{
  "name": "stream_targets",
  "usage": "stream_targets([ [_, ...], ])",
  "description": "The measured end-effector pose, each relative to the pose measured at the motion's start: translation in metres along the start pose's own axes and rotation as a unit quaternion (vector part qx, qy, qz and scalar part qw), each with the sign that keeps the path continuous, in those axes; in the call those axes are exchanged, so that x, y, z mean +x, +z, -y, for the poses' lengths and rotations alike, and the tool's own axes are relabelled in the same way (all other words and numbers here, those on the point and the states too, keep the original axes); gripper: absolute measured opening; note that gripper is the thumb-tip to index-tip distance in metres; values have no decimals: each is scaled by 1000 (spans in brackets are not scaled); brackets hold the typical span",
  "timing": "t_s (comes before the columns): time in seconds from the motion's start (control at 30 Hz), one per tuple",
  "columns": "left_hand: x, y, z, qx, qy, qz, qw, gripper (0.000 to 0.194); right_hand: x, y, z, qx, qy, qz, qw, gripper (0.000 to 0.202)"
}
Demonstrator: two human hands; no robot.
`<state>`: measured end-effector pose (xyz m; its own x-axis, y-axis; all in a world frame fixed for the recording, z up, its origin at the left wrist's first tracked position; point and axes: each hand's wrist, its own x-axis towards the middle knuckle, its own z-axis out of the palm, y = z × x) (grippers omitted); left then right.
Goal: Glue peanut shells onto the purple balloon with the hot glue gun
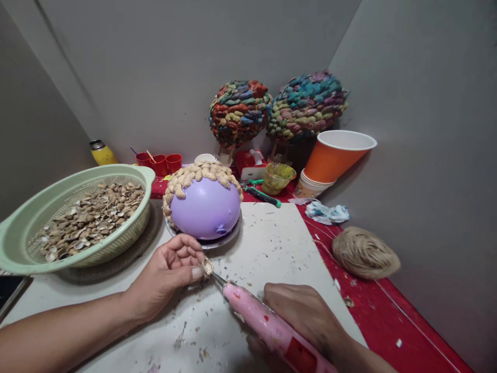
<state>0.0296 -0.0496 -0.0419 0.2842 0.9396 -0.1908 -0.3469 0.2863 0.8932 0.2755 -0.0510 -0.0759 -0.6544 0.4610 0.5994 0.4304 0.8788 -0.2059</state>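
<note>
My left hand point(171, 277) pinches a peanut shell half point(208, 266) between thumb and fingers, its hollow side turned to the right. My right hand point(306, 316) is wrapped round a pink hot glue gun point(264, 318), whose metal nozzle comes right up to the shell; I cannot tell if they touch. Just beyond the hands, a purple balloon point(205, 207) rests on a plate point(229, 240). Peanut shells point(194, 173) cover its top and left side, while the front is bare.
A green colander point(149, 178) of loose shells point(93, 217) stands left. Behind are red cups point(158, 165), a yellow bottle point(103, 154), pliers point(264, 196), a yellowish bowl point(278, 178) and two multicoloured shell-covered forms point(240, 111). On the right are an orange paper cup point(336, 158) and twine point(363, 253).
</note>
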Motion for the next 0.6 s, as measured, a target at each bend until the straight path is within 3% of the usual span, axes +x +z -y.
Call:
stream_targets([
  [0.27, 1, 0, 0, -12, 9, 13, 1000, 28, -1, -1, 1, 10, 24, 3, 1000, 41],
  [0.43, -2, 1, -1, -17, 5, 18, 1000, 31, 7, -4, 9, -57, 42, 5, 997, 40],
  [0.6, -18, 10, -5, -32, 23, 50, 998, 34, 4, -27, 12, 47, 45, 45, 997, 38],
])
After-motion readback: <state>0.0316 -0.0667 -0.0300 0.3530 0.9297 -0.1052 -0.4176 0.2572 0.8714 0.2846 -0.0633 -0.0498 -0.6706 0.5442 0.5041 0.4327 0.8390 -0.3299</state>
